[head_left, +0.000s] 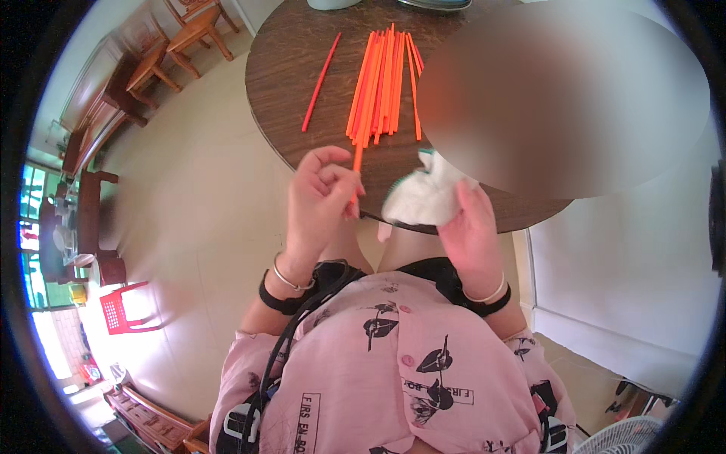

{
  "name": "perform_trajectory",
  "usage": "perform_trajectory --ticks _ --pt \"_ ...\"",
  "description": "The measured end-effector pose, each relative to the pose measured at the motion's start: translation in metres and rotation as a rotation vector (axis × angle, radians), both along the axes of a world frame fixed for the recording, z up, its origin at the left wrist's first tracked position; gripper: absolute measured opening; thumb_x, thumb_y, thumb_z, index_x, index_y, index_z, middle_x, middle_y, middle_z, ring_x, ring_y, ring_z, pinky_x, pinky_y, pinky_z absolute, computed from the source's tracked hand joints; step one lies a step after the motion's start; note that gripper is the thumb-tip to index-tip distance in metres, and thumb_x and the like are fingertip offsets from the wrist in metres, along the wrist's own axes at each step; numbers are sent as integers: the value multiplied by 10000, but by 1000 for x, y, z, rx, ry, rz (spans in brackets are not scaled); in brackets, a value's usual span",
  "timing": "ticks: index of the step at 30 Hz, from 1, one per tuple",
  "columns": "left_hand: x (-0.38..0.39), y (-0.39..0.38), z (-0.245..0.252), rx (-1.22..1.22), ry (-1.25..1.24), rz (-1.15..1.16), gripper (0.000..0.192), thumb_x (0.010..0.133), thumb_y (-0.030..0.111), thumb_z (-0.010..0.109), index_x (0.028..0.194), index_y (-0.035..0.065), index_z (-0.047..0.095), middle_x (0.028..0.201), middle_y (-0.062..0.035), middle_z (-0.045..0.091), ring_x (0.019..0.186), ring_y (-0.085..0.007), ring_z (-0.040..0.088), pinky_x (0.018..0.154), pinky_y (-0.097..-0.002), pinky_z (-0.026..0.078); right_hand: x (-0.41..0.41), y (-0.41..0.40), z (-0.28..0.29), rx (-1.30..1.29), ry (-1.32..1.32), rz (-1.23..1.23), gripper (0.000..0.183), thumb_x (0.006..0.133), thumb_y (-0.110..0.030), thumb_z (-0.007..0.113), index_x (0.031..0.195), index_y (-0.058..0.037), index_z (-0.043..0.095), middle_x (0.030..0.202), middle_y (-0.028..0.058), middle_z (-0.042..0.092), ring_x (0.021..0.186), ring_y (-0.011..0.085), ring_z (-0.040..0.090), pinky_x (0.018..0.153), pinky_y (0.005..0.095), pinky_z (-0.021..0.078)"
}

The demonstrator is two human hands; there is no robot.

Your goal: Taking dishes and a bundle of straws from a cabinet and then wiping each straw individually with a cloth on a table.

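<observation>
My left hand, over the near left edge of the table, pinches the lower end of an orange stick. That stick points away from me, and its far end meets the pile beyond. In my right hand is a crumpled white cloth with green stitching along its edge. The cloth hangs over the table's near rim, apart from the stick. Ahead of both hands lies a bundle of orange and red sticks, roughly parallel. One red stick lies alone to the left, and an orange stick lies at the right side.
The round dark wood-grain table carries a pale bowl and a stack of plates at its far side. A blurred oval hides the upper right. Wooden chairs and a red plastic stool stand leftward; a fan is lower right.
</observation>
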State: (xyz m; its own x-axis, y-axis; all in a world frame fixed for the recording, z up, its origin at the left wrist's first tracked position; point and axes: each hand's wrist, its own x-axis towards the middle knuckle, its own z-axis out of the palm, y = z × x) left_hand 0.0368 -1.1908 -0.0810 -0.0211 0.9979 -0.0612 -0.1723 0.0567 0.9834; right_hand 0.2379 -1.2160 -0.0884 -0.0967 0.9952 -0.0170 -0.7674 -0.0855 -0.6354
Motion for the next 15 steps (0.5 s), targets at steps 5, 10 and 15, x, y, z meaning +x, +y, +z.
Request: perform_trajectory --ticks 5,10,15 --pt "23 -21 -1 17 51 -164 298 893 -14 576 1172 -37 472 857 -54 650 657 -68 606 554 -198 490 -29 0 -8 33 -411 98 425 930 -179 591 1287 1 448 1145 43 561 1034 97 536 884 278 460" --pt "26 -34 -27 284 239 -202 303 860 -47 598 1143 -30 491 891 -71 666 725 -71 626 586 -202 495 -24 7 1 13 -495 124 334 928 -201 599 1196 -11 538 1003 8 598 885 64 546 757 237 469" --pt "33 -42 -23 255 209 -288 290 845 -57 599 1109 2 494 843 -44 652 679 -40 599 566 -184 461 -16 17 1 -22 -421 67 272 919 -231 614 1092 -21 610 860 -12 620 766 49 564 654 218 468"
